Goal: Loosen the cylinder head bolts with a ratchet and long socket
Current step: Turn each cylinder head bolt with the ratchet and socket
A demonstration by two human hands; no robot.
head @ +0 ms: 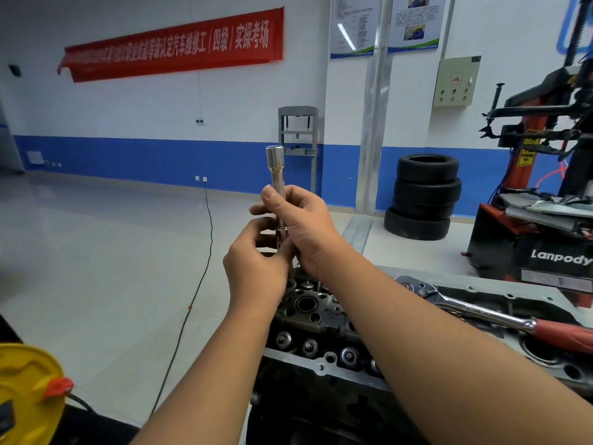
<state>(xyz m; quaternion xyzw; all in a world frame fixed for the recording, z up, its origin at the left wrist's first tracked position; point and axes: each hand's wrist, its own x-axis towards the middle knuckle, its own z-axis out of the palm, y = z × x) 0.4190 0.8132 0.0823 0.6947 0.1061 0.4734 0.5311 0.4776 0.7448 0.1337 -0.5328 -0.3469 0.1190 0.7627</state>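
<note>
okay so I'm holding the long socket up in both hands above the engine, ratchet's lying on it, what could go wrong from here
1. The long socket is held upright over the open cylinder head by your left hand and right hand; a slip could drop it into the valve gear.
2. The ratchet lies loose on the engine's edge and your right forearm could knock it off.

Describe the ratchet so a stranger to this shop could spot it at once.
Start at the engine's cylinder head at the bottom centre. The ratchet lies flat across its right side, beyond the right forearm. It is the only long chrome bar with a red grip, and unlike the long socket, no hand touches it.
</note>
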